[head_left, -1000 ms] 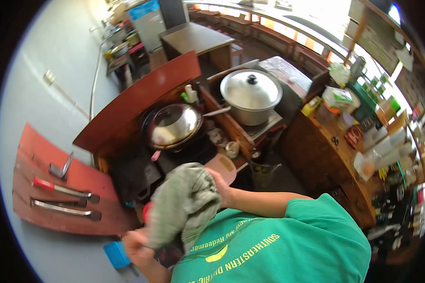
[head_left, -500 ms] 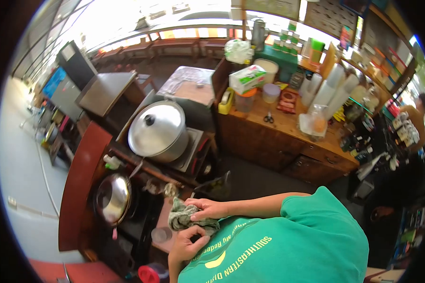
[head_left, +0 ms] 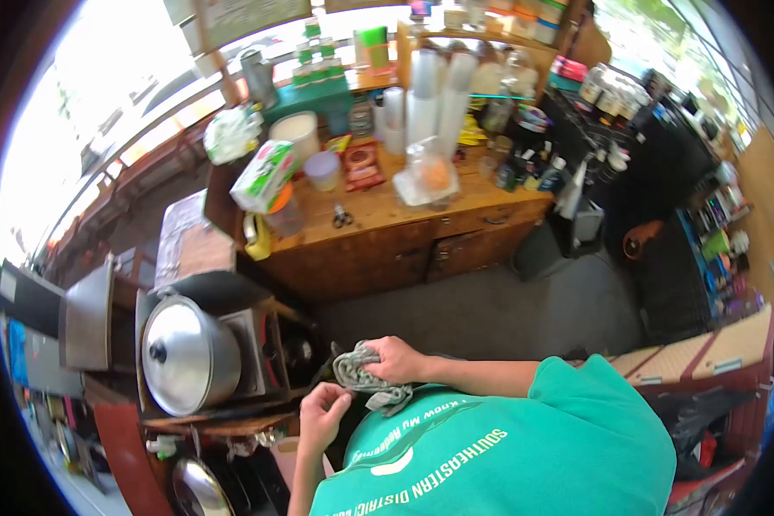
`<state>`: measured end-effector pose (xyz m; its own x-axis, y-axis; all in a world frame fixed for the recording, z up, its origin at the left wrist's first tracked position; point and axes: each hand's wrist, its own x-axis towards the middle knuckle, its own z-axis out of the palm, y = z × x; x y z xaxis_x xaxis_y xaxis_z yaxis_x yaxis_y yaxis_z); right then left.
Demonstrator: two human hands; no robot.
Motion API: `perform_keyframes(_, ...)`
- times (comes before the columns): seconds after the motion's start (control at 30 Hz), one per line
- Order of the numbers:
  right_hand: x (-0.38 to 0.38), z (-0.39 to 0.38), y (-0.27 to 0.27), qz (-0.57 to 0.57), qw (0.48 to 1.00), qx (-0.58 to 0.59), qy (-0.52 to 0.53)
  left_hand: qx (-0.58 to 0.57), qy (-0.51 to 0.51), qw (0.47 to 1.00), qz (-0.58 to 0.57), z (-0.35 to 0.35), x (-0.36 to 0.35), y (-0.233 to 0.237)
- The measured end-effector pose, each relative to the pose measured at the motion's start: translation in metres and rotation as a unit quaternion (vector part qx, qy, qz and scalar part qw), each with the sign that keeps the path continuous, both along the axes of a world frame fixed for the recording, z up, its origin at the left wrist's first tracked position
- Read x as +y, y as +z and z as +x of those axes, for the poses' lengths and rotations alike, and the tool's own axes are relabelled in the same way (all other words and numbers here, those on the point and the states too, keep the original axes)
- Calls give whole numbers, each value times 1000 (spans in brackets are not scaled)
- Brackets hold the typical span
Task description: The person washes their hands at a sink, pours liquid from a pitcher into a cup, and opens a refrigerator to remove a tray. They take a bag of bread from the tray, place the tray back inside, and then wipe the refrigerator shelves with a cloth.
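Wooden counter [head_left: 378, 225]: green-white box [head_left: 265, 175] on a jar, white tub [head_left: 294, 133], lidded plastic cup [head_left: 322, 169], scissors [head_left: 342, 215], red packet [head_left: 363, 165], clear container [head_left: 428, 176], cup stacks [head_left: 421, 90], yellow tape dispenser [head_left: 256, 236] at left edge. Burner stand [head_left: 254, 344] beside it carries lidded metal pot [head_left: 187, 354].

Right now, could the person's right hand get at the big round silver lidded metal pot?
Probably yes: nothing stands between the right hand and the silver pot. But that hand is closed on a crumpled grey-green cloth, which the left hand also touches.
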<state>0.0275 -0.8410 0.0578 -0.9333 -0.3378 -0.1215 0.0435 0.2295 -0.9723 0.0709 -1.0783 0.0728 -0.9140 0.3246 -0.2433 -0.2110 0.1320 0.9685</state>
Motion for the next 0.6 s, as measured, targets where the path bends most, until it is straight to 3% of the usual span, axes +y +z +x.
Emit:
perform_keyframes(0.2, 103, 19, -30, -27, 984, -41, -174, 69, -178, 980, -60, -83, 104, 31)
perform_keyframes(0.27, 138, 21, -34, -47, 971, -77, -221, 67, -227, 970, -59, -102, 149, 25)
perform_keyframes(0.43, 249, 8, -30, -79, 936, -32, -340, 25, -361, 932, -2, -131, 293, -6)
perform_keyframes(0.5, 293, 1, -32, -193, 882, -20, -431, 22, -386, 922, 5, -134, 351, -4)
perform_keyframes(0.57, 332, -4, -27, -193, 870, 3, -455, 21, -411, 911, 16, -142, 408, 11)
perform_keyframes(0.6, 347, -4, -20, -238, 845, 23, -479, 98, -424, 900, -32, -144, 432, 27)
